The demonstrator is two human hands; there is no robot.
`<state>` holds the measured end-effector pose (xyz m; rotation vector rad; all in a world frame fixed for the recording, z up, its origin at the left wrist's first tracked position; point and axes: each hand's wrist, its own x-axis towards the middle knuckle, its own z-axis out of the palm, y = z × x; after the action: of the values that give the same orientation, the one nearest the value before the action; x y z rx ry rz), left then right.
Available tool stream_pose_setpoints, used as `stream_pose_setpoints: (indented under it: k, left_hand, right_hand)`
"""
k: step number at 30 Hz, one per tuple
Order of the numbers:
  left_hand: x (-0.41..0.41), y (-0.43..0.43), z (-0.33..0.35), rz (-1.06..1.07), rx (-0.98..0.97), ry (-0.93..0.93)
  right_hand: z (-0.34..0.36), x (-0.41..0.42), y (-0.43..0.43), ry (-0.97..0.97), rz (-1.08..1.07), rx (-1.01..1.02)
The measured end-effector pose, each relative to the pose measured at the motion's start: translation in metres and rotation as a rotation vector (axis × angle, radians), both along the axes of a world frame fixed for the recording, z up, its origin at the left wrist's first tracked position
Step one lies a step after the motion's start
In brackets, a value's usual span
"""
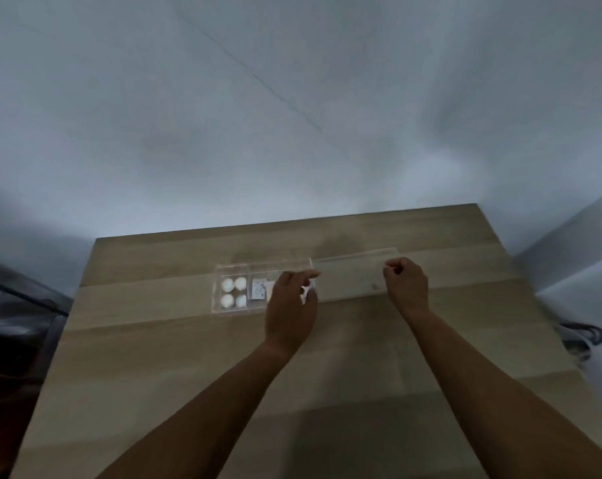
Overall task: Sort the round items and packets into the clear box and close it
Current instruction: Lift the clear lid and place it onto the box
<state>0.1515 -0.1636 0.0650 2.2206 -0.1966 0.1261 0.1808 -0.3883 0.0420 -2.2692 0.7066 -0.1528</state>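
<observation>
A clear compartmented box (pixel 219 271) lies on the wooden table (pixel 175 357). Several white round items (pixel 233 292) fill its left compartment. Pale packets (pixel 259 291) lie in the middle compartment. My left hand (pixel 290 305) covers the box's right end, thumb and forefinger pinched at the left edge of a clear lid (pixel 351 274). The lid lies flat just right of the box. My right hand (pixel 406 285) is closed on the lid's right end. Something white shows under my left palm, too hidden to identify.
A grey wall rises behind the table's far edge. Dark cables (pixel 583 337) hang off the table's right side. A dark object with a clear cover (pixel 19 305) sits beyond the left edge.
</observation>
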Motion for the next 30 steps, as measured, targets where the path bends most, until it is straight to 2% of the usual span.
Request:
stream_pose_setpoints:
  k: [3,5,8,11,14,20,26,30]
  left_hand:
    - [-0.003,-0.044,-0.011,-0.13,0.058,0.184]
    - [-0.003,-0.064,-0.022,-0.178,0.195,0.324]
    - [0.0,-0.084,-0.035,-0.185,0.441,0.379]
    - [0.005,-0.091,-0.042,-0.153,0.518,0.408]
    - [0.01,-0.095,-0.046,-0.091,0.496,0.452]
    - [0.009,-0.102,-0.048,0.038,0.306,0.46]
    - [0.011,-0.107,-0.042,0.128,0.092,0.498]
    - [0.009,-0.108,-0.034,0.128,-0.016,0.414]
  right_hand:
    - [-0.005,-0.007,-0.024,0.017,-0.006,-0.016]
    - [-0.009,-0.011,-0.034,0.035,0.018,-0.02]
    - [-0.016,-0.015,-0.045,0.117,0.119,-0.076]
    - [-0.024,-0.02,-0.048,0.214,0.266,-0.108]
    - [-0.033,-0.024,-0.046,0.256,0.364,-0.139]
    - [-0.041,-0.022,-0.046,0.209,0.31,-0.036]
    - [-0.037,-0.009,-0.058,0.166,0.042,0.118]
    - [-0.037,-0.015,-0.073,0.179,-0.17,0.293]
